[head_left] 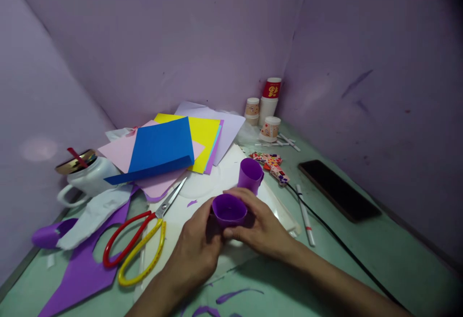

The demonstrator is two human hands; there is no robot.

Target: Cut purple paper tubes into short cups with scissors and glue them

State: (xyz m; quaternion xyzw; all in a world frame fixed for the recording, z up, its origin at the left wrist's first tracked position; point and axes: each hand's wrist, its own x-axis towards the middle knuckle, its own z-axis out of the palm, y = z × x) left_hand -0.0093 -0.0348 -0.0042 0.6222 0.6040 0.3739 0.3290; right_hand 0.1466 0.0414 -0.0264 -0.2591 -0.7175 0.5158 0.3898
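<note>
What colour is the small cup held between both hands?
Purple; the cup shows best in the head view, gripped by the left hand and right hand.

Pale lilac walls close in. The left wall stands left of the fingers and carries a faint bright patch. The back wall rises far beyond them. The right wall bears dark purple marks. The pale green bench shows purple strokes nearer than the fingers.

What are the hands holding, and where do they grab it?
A purple cup, open end up. The left hand grips its left wall, the right hand its right wall, below the rim.
</note>
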